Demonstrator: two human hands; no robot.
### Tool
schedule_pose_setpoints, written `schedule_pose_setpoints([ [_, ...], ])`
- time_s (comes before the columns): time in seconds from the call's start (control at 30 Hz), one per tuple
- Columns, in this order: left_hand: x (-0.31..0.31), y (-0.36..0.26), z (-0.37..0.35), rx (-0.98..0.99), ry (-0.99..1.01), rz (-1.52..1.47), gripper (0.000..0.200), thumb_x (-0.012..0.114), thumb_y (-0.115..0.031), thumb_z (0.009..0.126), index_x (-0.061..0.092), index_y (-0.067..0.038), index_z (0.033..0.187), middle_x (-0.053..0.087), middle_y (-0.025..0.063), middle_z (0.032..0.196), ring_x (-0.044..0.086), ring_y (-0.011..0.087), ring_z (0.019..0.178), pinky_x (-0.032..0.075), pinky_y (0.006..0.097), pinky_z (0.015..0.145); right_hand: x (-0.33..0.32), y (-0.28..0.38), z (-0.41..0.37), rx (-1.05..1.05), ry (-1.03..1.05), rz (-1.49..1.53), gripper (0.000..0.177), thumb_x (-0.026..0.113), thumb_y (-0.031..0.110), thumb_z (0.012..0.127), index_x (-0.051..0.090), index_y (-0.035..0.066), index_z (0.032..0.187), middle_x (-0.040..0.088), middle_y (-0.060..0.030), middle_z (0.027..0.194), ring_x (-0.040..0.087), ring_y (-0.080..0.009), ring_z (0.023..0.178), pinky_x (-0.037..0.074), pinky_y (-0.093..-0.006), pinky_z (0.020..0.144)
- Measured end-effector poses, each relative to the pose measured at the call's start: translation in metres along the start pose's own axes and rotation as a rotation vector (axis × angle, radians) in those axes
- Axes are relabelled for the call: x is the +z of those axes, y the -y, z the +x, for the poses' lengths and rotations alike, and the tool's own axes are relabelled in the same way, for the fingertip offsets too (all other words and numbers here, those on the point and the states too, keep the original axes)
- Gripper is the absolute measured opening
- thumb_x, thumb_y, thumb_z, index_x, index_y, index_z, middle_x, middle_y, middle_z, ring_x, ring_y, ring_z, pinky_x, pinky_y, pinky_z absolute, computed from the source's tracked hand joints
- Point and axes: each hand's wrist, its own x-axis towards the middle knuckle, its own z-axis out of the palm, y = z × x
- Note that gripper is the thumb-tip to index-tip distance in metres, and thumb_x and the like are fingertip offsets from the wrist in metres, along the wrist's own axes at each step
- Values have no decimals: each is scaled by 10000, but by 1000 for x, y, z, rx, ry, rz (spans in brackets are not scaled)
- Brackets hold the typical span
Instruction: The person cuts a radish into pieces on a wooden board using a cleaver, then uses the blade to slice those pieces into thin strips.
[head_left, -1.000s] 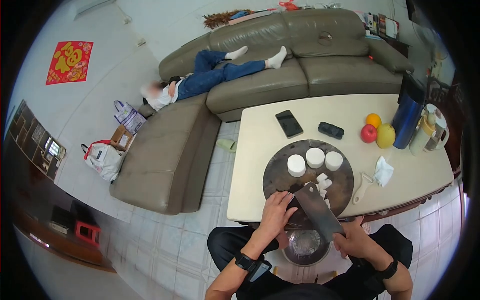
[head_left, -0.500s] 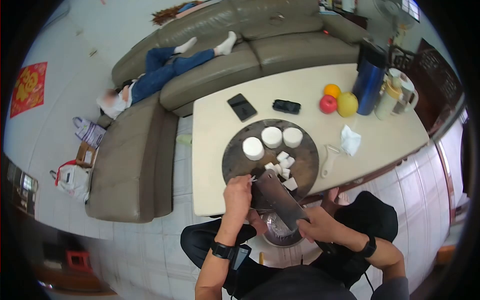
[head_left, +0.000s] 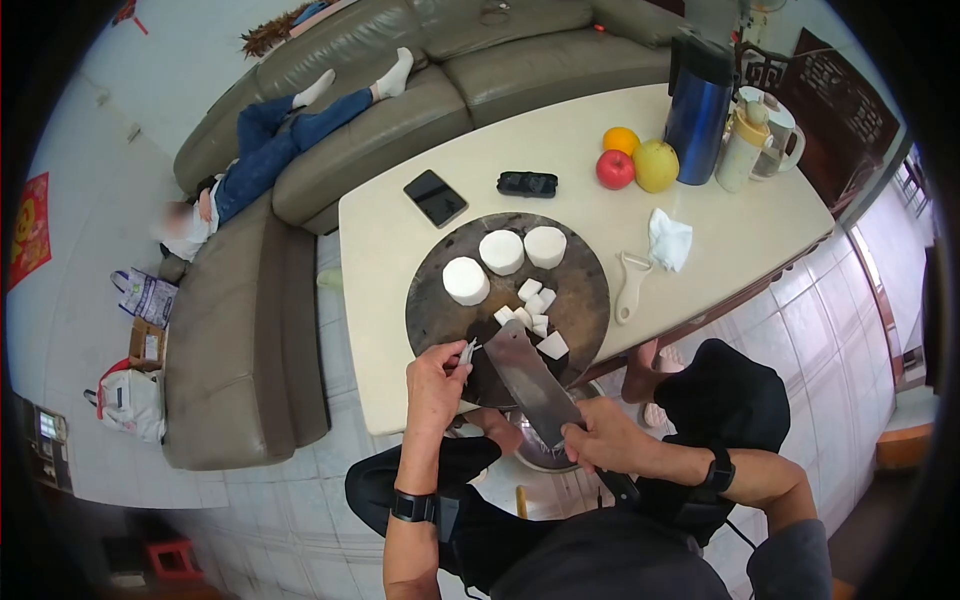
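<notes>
A round dark chopping board [head_left: 445, 310] lies on the near side of the table. My right hand [head_left: 606, 436] grips a cleaver [head_left: 530, 382], its blade slanting over the board's near edge. At the board's lower left, my left hand [head_left: 438, 380] pinches some thin white strips [head_left: 468, 350], left of the blade. Three thick white round pieces [head_left: 501, 252] stand along the far part of the board. Several small white chunks [head_left: 535, 302] lie just beyond the blade, and a larger white chunk [head_left: 552, 345] sits to its right.
On the table [head_left: 380, 270] are a phone [head_left: 436, 198], a black case [head_left: 527, 184], fruit [head_left: 656, 166], a blue flask [head_left: 698, 115], jugs, a peeler [head_left: 631, 288] and a crumpled tissue [head_left: 669, 240]. A metal basin [head_left: 545, 458] stands below. Another person lies on the sofa [head_left: 230, 350].
The whole view has shifted, so the table and board appear further left and higher. Both hands keep their holds, the left on the strips and the right on the cleaver.
</notes>
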Motion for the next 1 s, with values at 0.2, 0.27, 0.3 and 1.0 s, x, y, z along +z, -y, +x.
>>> schedule_pose_setpoints([
  [0.2, -4, -4, -2, -43, 61, -133, 420, 677, 125, 706, 669, -2, 1106, 658, 106, 1025, 631, 163, 841, 564, 276, 739, 14, -3, 9, 0, -46, 55, 246, 440, 107, 866, 556, -60, 728, 556, -93, 576, 540, -154, 435, 438, -322, 447],
  [0.27, -4, -2, -2, -46, 79, -171, 429, 671, 128, 696, 669, -5, 1104, 652, 117, 1080, 634, 179, 851, 566, 284, 752, 19, -3, 12, 24, -66, 82, 261, 433, 113, 866, 554, -59, 712, 558, -95, 577, 537, -155, 434, 442, -323, 454],
  [0.3, -3, -1, -2, -55, 76, -181, 428, 667, 133, 697, 668, 0, 1104, 648, 113, 1090, 632, 176, 866, 565, 282, 752, 20, -5, 15, 0, -45, 83, 238, 445, 107, 890, 546, -57, 750, 573, -87, 606, 543, -139, 440, 440, -298, 448],
  [1.0, 42, -30, -96, -131, -182, -576, 352, 661, 104, 778, 647, 28, 1122, 574, 93, 1126, 625, 124, 891, 534, 235, 741, 2, -24, -46, 17, 150, 26, 168, 455, 89, 919, 521, -31, 822, 541, -53, 592, 500, -101, 424, 411, -276, 421],
])
